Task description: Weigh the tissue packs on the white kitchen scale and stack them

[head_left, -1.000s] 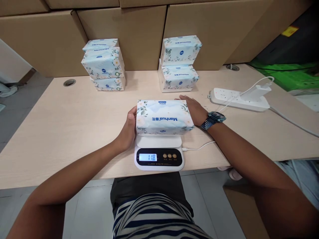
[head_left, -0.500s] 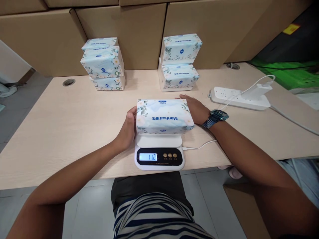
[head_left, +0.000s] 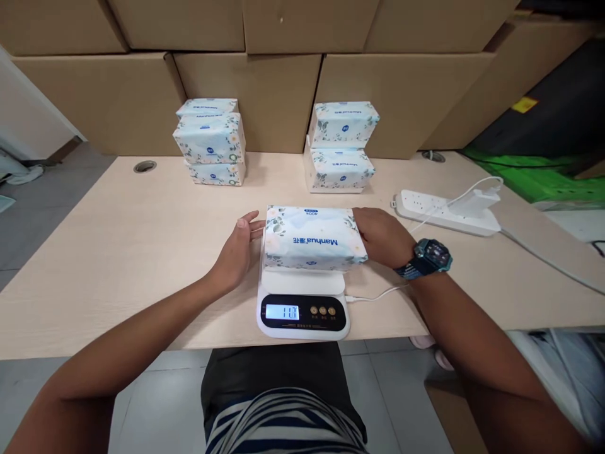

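Clock centred on the Manhua pack (head_left: 314, 236), 12 = away from the wearer. Pack is over the scale (head_left: 302, 331) plate, its near strip showing at 6; can't tell if the scale carries all of it. Display looks like 11.7. Left hand (head_left: 236, 249) at 9: fingers apart, thumb up, palm side toward the pack, not clamped; fingertips just beside the pack's end, contact unclear. Right hand (head_left: 385, 238) at 3: against the other end, fingers running behind the pack and hidden, so can't tell whether it's gripping or only resting there. Watch (head_left: 430, 254) on that wrist. Edges: bench (head_left: 142, 252) near edge right under the scale front at 6; forearms cross it at 8 and 4. Far side, cardboard boxes (head_left: 259, 101) wall off 11 to 1. Room: bench top stretches from the left hand out toward the 9 edge, plus a strip at 12 between pack and stacks. Pack stack (head_left: 210, 139) at 10-11, two-high stack (head_left: 340, 170) at 12-1, well apart. Tighter at 2: power strip (head_left: 444, 214) near the right wrist. White cable (head_left: 378, 294) leaves the scale at 4, passing under the right forearm.
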`<state>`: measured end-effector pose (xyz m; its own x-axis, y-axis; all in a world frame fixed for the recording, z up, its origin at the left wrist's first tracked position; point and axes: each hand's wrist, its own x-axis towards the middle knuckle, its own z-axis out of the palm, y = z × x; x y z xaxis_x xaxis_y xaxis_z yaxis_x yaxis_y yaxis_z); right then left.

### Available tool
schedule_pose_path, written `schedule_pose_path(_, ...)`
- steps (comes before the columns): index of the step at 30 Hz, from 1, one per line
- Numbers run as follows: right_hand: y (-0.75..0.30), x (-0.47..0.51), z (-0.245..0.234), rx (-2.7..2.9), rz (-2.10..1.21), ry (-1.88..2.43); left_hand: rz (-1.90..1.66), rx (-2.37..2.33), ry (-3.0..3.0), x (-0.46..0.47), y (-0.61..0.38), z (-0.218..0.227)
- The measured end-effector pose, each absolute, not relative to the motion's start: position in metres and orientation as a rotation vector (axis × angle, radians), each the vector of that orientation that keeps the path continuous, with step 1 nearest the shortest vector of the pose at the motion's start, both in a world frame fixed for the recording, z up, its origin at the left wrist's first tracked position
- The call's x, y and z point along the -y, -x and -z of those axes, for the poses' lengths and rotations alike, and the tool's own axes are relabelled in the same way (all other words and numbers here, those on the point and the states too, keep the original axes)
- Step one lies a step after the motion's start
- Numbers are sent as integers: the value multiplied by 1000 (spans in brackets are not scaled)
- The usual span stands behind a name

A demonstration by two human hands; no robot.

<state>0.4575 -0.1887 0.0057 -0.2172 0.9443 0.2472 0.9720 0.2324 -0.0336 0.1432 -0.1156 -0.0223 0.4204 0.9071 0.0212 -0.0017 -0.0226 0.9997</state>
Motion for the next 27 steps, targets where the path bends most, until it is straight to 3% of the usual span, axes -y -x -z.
schedule_pose_path(17,-447,199,3,2379,266,1948,-892,-947,-1413,127,-137,11)
schedule_pose_path(27,-451,200,15,2287,140,1893,-879,-957,-1473,127,-137,9)
